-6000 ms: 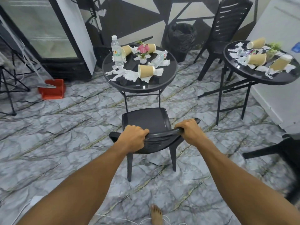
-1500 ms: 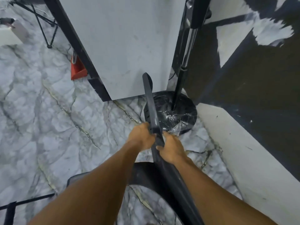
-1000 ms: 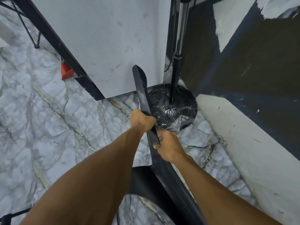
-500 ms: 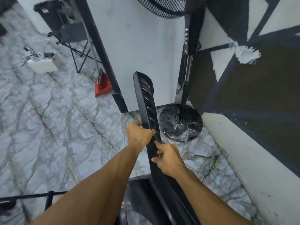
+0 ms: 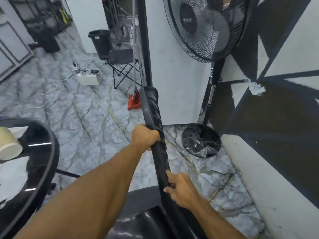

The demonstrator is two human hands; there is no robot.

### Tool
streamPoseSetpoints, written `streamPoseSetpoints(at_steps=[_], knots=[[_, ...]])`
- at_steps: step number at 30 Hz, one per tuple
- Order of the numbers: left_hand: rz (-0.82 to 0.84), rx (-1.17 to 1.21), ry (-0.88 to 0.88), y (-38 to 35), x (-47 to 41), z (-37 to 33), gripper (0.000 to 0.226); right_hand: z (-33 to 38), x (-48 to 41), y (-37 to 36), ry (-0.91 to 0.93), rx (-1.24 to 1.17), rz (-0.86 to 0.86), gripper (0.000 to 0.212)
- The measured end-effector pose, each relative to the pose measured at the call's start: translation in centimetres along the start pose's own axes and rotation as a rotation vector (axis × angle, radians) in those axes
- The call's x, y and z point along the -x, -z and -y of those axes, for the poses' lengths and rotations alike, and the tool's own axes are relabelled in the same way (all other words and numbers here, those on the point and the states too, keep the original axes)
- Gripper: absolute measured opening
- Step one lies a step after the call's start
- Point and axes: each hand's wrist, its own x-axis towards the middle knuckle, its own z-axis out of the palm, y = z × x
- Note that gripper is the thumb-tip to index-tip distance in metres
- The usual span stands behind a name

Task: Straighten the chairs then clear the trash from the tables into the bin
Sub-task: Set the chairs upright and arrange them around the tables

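A black plastic chair (image 5: pixel 151 111) stands right below me, seen edge-on along its slatted backrest, with its seat at the bottom of the view. My left hand (image 5: pixel 145 136) is closed round the backrest's top rail about halfway along. My right hand (image 5: pixel 179 188) grips the same rail nearer to me. A round black table (image 5: pixel 44 163) fills the left edge, carrying a tipped paper cup (image 5: pixel 8 147) and torn white paper (image 5: pixel 12 176). A black bin (image 5: pixel 101 43) stands far back on the floor.
A black pedestal fan (image 5: pixel 202 26) stands close on the right, its round base (image 5: pixel 201 141) beside the chair. A white cabinet (image 5: pixel 176 80) is directly ahead. A red dustpan (image 5: pixel 134 102), a folding stool (image 5: pixel 124 66) and a white box with cables (image 5: pixel 88 78) lie beyond.
My view has lifted and swung left, bringing in the table, the fan head and the far bin. My hands have spread apart along the chair's backrest, the right one sliding nearer to me.
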Motion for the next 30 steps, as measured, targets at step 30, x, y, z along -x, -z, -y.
streamPoseSetpoints(at_steps=[30], knots=[[-0.282, -0.264, -0.227, -3.3, 19.9, -3.2, 0.008, 9.9, 1.4, 22.0, -0.073, -0.331, 0.067, 0.053]])
